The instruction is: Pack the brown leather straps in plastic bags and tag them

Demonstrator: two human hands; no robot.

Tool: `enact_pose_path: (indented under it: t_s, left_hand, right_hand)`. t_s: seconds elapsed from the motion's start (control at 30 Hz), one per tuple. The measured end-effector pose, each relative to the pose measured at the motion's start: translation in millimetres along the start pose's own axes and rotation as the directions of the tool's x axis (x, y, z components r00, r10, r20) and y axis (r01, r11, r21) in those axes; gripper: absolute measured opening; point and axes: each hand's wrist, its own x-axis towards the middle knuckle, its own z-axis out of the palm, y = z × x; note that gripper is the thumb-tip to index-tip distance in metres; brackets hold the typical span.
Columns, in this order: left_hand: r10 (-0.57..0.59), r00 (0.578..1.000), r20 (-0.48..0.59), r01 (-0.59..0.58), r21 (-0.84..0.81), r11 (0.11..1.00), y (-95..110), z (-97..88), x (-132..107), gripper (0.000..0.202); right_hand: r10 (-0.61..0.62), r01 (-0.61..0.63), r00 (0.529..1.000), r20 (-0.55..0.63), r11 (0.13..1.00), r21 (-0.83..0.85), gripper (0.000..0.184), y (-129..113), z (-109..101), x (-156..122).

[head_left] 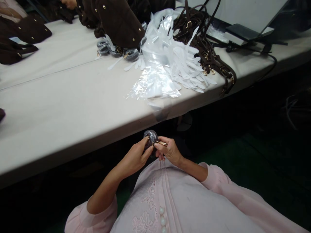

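Note:
Just off the table's front edge, close to my body, I hold a coiled dark strap (pixel 152 134) wrapped in clear plastic. My left hand (pixel 136 156) grips the coil from the left, its thumb and fingers closed on it. On the other side my right hand (pixel 171 151) pinches a gold metal clasp (pixel 162 143) at the strap's end. Part of the coil is hidden behind my fingers. Similar wrapped coils (pixel 131 55) lie on the table beyond, beside dark brown bags.
A pale table (pixel 73 106) stretches across. On it are clear plastic bags (pixel 157 81), a pile of white ties (pixel 186 64), loose brown straps (pixel 216 61) and a dark brown bag (pixel 121 24) with gold studs. A black stand (pixel 245 34) stands at the right. Another person's hand (pixel 70 4) shows at the back.

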Motion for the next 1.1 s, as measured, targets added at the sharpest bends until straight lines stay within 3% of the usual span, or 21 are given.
enact_pose_path:
  t_s: [0.17,0.23,0.33,0.5,0.7,0.8,1.1]
  left_hand:
    - [0.024,0.997,0.070,-0.021,-0.032,0.999,-1.9,-6.3,-0.6,0.030]
    - [0.011,1.000,0.015,-0.011,-0.005,1.000,-5.3,-4.4,0.4,0.035]
    - [0.004,0.996,-0.086,0.002,0.065,0.998,-12.2,1.5,1.3,0.025]
    - [0.046,0.978,-0.206,-0.004,0.200,0.980,-18.1,12.0,-3.5,0.027]
    - [0.264,0.913,-0.310,-0.127,0.400,0.908,-12.4,19.7,-3.6,0.024]
    - [0.304,0.902,-0.305,-0.149,0.442,0.885,-9.5,21.1,-0.9,0.025]
    - [0.241,0.943,-0.230,-0.170,0.289,0.942,-16.7,18.1,5.5,0.022]
  right_hand:
    - [-0.002,-0.002,0.999,0.050,0.996,0.084,0.040,3.6,-2.7,2.0]
    - [0.031,-0.042,0.997,0.071,0.988,0.151,0.040,4.7,-2.9,3.1]
    - [0.067,-0.083,0.995,0.080,0.972,0.221,0.042,5.3,-1.9,4.5]
    - [0.047,-0.068,0.996,0.080,0.957,0.283,0.042,3.0,0.8,3.5]
    - [-0.024,-0.002,0.997,0.079,0.948,0.319,0.040,-5.1,-1.1,1.5]
    - [-0.035,0.011,0.997,0.068,0.945,0.327,0.041,-8.5,-3.2,2.0]
    - [-0.063,0.060,0.998,0.007,0.977,0.206,0.055,-18.0,-3.1,0.4]
